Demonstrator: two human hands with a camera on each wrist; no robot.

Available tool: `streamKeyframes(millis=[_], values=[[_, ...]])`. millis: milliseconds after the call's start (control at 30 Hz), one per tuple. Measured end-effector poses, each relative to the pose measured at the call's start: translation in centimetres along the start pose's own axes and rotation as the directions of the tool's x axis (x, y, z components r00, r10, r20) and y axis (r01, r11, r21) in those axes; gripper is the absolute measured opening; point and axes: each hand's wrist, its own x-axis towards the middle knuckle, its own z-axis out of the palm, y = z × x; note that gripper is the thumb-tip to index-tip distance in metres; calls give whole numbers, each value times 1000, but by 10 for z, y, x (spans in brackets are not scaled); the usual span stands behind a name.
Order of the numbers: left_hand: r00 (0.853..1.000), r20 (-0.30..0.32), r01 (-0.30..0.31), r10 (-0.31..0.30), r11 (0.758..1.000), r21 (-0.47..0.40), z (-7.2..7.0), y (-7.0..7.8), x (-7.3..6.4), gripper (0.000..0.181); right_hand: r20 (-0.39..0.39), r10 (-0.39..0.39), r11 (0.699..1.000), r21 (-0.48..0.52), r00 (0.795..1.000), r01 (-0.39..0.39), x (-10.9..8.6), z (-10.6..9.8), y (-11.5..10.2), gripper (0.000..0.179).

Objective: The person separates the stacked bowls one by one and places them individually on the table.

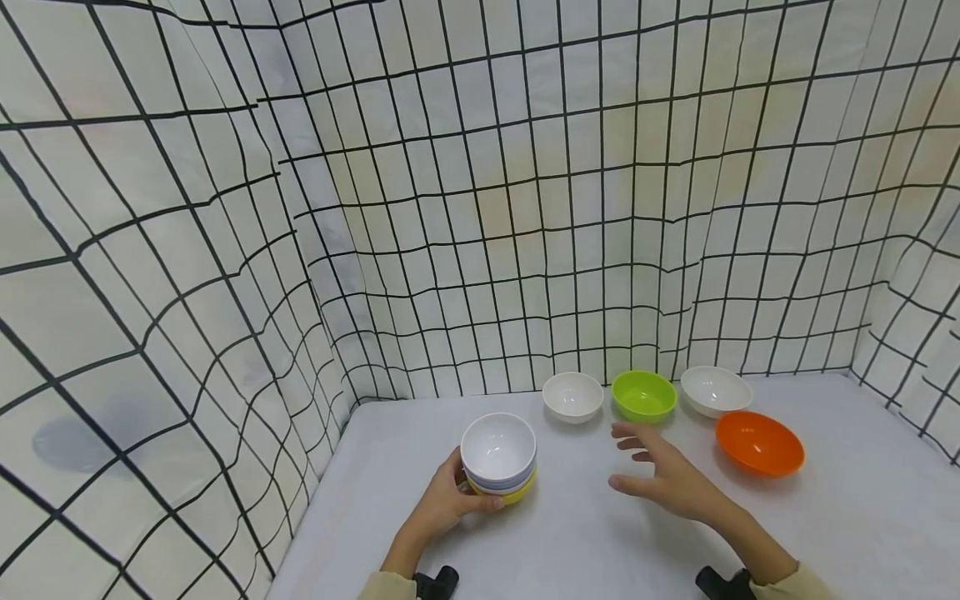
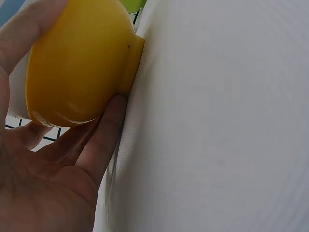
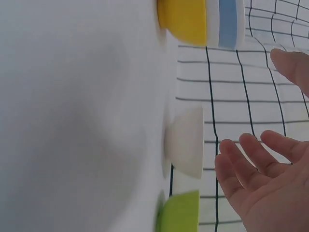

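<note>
A stack of nested bowls stands on the white table, a yellow bowl (image 2: pixel 82 63) at its base. Above the yellow one come a white band and a light blue bowl (image 3: pixel 228 24); the topmost bowl (image 1: pixel 498 447) shows a white inside. My left hand (image 1: pixel 447 497) holds the stack low at its left side, thumb in front and fingers round the back, gripping the yellow bowl. To the right, my right hand (image 1: pixel 663 477) hovers over the table with fingers spread and nothing in it. Nearest beyond it are a green bowl (image 1: pixel 643 396) and an orange bowl (image 1: pixel 759 444).
At the back of the table sit a white bowl (image 1: pixel 573 397) left of the green one and another white bowl (image 1: pixel 715 392) right of it. A white wall with a black grid (image 1: pixel 525 250) closes off the back and both sides.
</note>
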Motion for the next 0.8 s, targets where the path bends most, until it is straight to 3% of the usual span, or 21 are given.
streamKeyframes(millis=[533,800], values=[[1000,-6,-27,27,1000,1,-2,2,-1,103,40,-35,996,89,999,31,43,60,-35,81],[999,12,-50,50,999,5,-1,-1,0,103,47,-117,990,85,992,113,56,81,-41,86]])
